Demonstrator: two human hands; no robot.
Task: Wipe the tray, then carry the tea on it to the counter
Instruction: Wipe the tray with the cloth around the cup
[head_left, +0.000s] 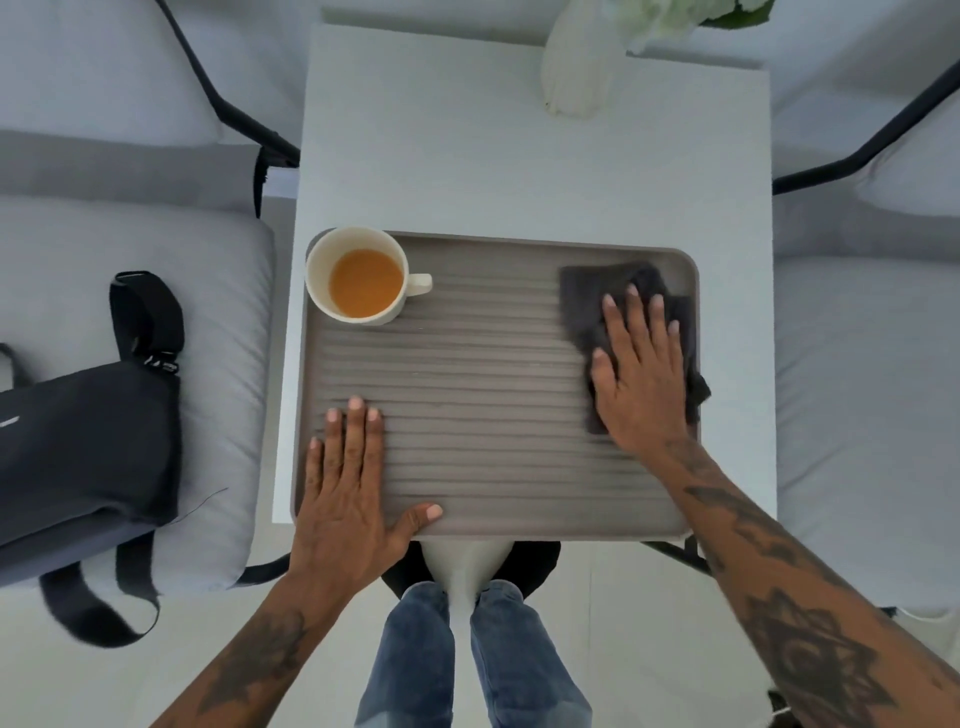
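Observation:
A grey ribbed tray (483, 415) lies on a small white table (519, 166). In the tray's far left corner stands a cream cup of orange-brown tea (363, 280), its handle pointing right. A dark grey cloth (592, 296) lies on the tray's right side, and my right hand (641, 374) presses flat on it with the fingers spread. My left hand (345, 493) rests flat on the tray's near left corner, the thumb along the front rim, and holds nothing.
A white vase (576, 67) with pale flowers stands at the table's far edge. Grey cushioned seats with black frames flank the table. A black bag (83, 447) with straps lies on the left seat. My legs in jeans show below the tray.

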